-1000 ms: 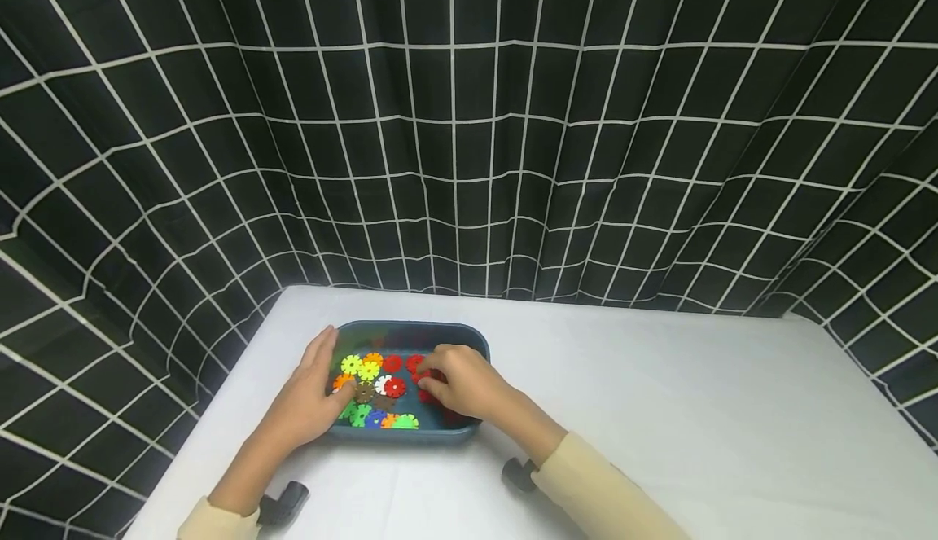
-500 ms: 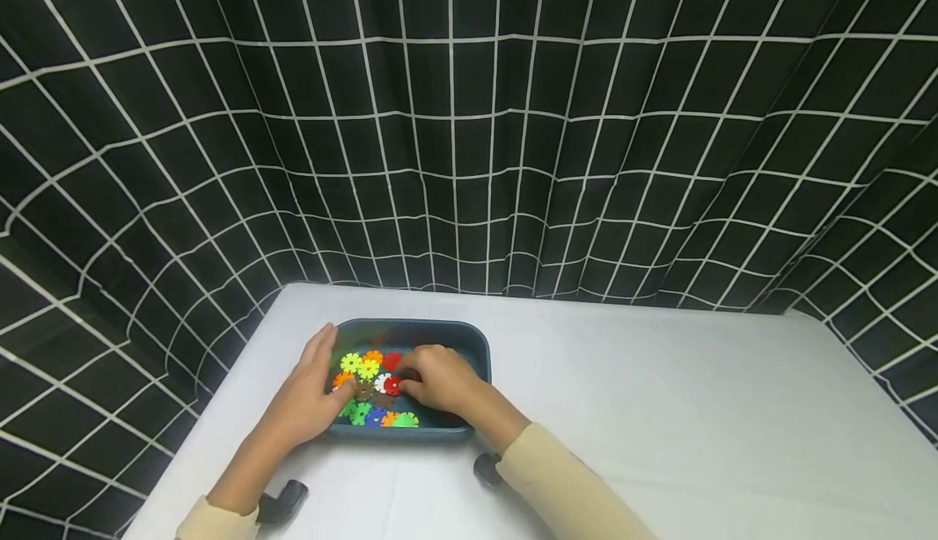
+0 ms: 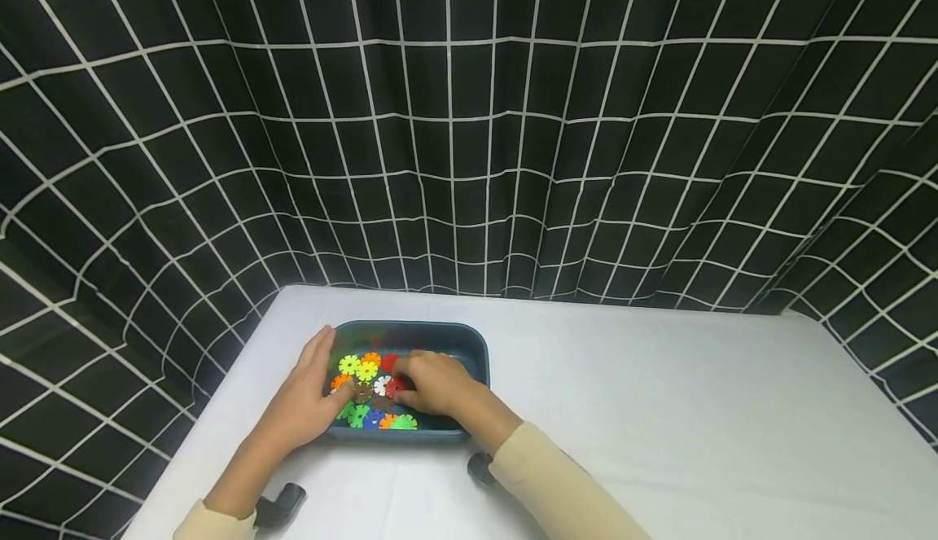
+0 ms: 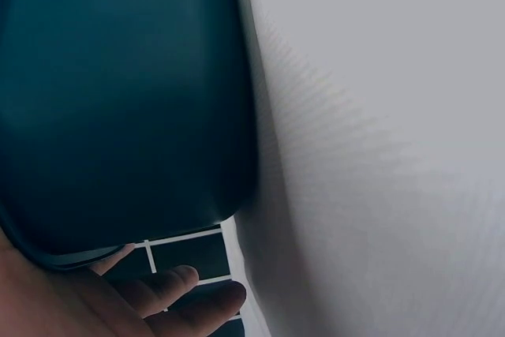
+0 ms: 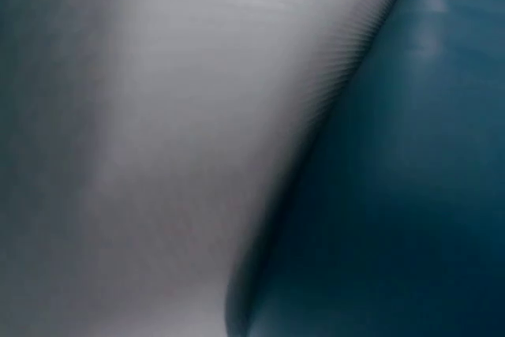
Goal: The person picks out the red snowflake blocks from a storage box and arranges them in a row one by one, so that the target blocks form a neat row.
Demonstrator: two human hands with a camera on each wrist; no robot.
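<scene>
A dark teal tray [image 3: 469, 336] holds several notched plastic building discs. Yellow discs [image 3: 366, 370] and a red disc [image 3: 388, 362] lie towards the back; a white disc [image 3: 382, 385] and brown disc [image 3: 362, 392] are mid-left. Green discs [image 3: 358, 416] and a blue disc [image 3: 373, 419] lie at the front. My left hand [image 3: 308, 401] rests on the tray's left end, fingers extended outside the rim, thumb reaching inside. With curled fingers, my right hand [image 3: 436, 384] pinches another red disc [image 3: 396, 387] beside the white one, partly hiding it.
The tray stands on a white-covered table [image 3: 659, 410], towards its left side. Behind and around hangs a black curtain [image 3: 469, 157] with white grid lines. Dark wrist-worn devices [image 3: 281, 507] show beneath the sleeves. The right wrist view holds mostly the tray's outer wall [image 5: 394, 195].
My right hand has moved left across the tray to the middle. Red discs at the tray's right end have gone from there. The left hand has stayed in place.
</scene>
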